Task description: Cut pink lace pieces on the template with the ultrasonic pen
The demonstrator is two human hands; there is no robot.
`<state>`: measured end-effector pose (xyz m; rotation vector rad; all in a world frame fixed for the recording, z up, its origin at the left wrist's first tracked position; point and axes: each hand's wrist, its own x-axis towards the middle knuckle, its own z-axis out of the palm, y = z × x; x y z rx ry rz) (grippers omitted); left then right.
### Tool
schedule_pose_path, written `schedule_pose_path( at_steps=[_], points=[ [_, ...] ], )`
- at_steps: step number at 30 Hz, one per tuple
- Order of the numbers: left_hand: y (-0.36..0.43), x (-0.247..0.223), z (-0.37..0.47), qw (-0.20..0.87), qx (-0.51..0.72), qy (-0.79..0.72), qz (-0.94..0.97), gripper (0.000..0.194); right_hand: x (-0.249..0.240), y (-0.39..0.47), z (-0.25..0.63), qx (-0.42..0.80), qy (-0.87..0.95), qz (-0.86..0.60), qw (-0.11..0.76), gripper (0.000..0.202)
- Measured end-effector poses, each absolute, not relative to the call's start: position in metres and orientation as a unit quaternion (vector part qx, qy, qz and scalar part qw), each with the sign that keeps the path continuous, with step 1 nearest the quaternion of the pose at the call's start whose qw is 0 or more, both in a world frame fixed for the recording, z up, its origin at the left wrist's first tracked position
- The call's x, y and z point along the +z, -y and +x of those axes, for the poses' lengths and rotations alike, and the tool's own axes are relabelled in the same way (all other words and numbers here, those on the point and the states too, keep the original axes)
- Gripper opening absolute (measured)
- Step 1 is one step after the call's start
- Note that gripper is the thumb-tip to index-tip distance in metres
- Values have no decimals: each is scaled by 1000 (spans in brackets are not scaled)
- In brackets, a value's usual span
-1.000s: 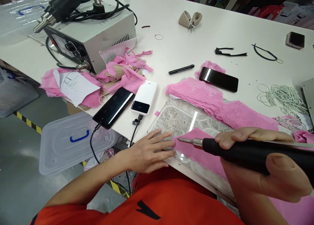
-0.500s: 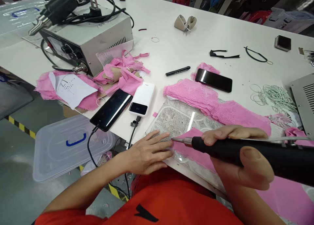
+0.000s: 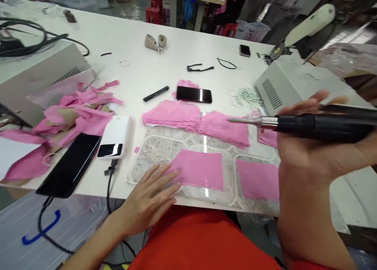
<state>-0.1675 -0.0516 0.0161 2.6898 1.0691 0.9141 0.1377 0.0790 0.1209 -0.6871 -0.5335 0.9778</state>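
My left hand (image 3: 151, 197) lies flat with its fingers spread, the fingertips on the left edge of a pink fabric piece (image 3: 202, 170). That piece rests on a clear patterned plate (image 3: 156, 146) at the table's front edge. On the right, my right hand (image 3: 306, 160) is wrapped round a black handheld tool with a slim metal tip (image 3: 312, 126), raised above the table and pointing left. A second pink fabric piece (image 3: 256, 179) lies on the plate, partly behind my right wrist. Behind these is a layered stack of pink lace fabric (image 3: 173, 115).
A black phone (image 3: 194, 94) and a marker pen (image 3: 156, 93) lie beyond the stack. At left are a white power bank (image 3: 116, 134), a larger dark phone (image 3: 70, 164) and a grey box (image 3: 38, 77). Another grey box (image 3: 297, 81) stands right, beside tangled pale cords (image 3: 250, 97).
My right hand has lifted the tool off the pink fabric piece, away from my left fingers, and up to the right. My left hand stays on the fabric. The view has turned right.
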Motion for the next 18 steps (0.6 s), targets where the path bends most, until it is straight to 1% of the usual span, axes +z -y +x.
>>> schedule_pose_path(
  at_steps=[2, 3, 5, 9, 13, 18],
  points=[
    [42, 18, -141, 57, 321, -332, 885, 33, 113, -74, 162, 442, 198, -364, 796, 11],
    [37, 19, -126, 59, 326, -323, 886, 30, 107, -69, 172, 438, 186, -396, 786, 11],
    [28, 20, -94, 59, 329, -307, 891, 26, 94, -60, 188, 443, 177, -436, 763, 21],
    [16, 18, -37, 60, 295, -291, 908, 20, 79, -47, 215, 430, 198, -458, 753, 25],
    [10, 8, -4, 43, 249, -310, 917, 21, 73, -47, 225, 404, 220, -456, 762, 22],
    [8, -2, 7, 25, 236, -327, 914, 25, 63, -51, 215, 409, 296, -389, 771, 16]
  ],
)
